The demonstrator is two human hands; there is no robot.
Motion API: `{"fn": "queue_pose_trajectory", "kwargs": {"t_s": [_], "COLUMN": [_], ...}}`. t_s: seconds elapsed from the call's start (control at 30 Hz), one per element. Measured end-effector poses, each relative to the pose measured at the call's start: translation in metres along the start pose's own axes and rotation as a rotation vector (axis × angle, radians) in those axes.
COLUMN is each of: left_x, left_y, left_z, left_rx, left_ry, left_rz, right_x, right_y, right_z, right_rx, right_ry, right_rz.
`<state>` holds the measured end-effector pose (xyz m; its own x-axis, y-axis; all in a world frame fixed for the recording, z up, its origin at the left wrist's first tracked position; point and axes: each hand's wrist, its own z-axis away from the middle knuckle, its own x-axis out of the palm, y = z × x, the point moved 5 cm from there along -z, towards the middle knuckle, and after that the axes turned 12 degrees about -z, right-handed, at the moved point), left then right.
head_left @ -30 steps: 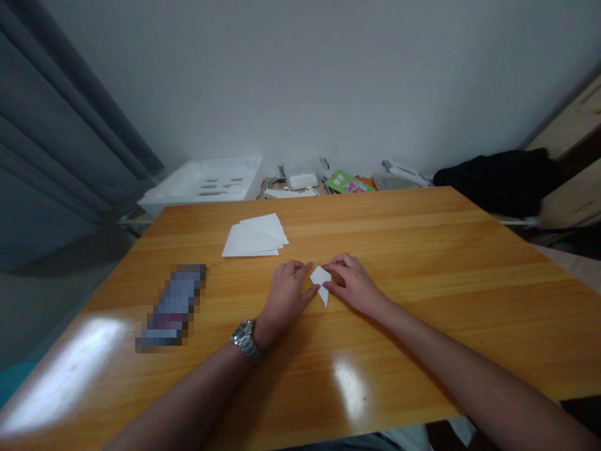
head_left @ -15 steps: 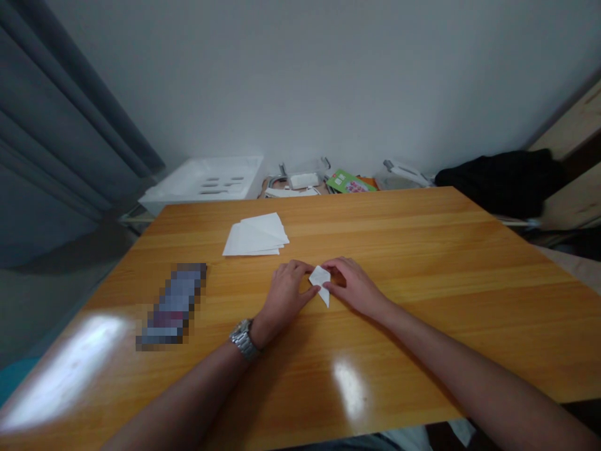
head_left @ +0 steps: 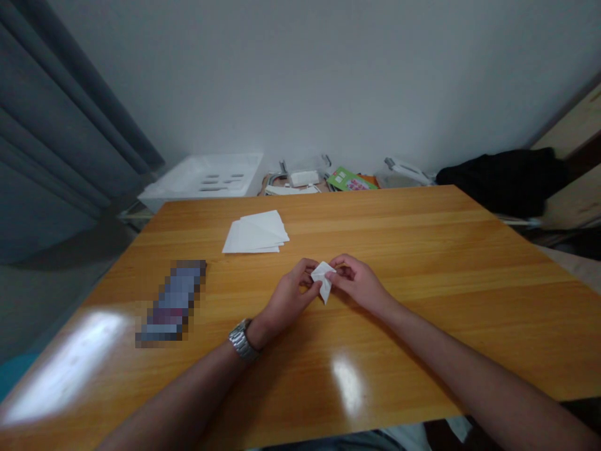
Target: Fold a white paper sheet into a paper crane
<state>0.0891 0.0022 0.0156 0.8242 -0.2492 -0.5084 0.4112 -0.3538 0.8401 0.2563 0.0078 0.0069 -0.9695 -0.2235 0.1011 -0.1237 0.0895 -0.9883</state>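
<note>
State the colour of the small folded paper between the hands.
White folded paper, head view.

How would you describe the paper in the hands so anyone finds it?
On the wooden table, find where the left hand and right hand meet. Pinched between them is a small folded white paper, unlike the flat sheets lying farther back.

Home room; wooden table (head_left: 422, 250); curtain (head_left: 56, 138)

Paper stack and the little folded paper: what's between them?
Just bare table between the paper stack and the folded paper, seen in the head view.
</note>
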Motion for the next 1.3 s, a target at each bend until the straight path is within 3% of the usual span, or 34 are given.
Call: {"fn": "queue_pose_trajectory", "kwargs": {"t_s": [0.27,0.63,0.93,1.3], "left_x": [0.001,-0.003,-0.003,-0.007], "left_y": [-0.002,-0.001,0.004,0.011], "left_z": [0.003,0.001,0.003,0.003], "left_rx": [-0.08,-0.117,-0.092,-0.021], "left_ry": [-0.004,0.051,0.018,0.071], "left_rz": [0.192,0.202,0.204,0.177], "right_x": [0.01,0.014,0.01,0.01], "right_y": [-0.011,-0.002,-0.007,-0.011], "right_z": [0.008,0.011,0.011,0.011], "right_rx": [0.002,0.125,0.102,0.084], "right_ry": [-0.034,-0.018,0.015,0.017], "right_rz": [0.004,-0.167,-0.152,-0.151]}}
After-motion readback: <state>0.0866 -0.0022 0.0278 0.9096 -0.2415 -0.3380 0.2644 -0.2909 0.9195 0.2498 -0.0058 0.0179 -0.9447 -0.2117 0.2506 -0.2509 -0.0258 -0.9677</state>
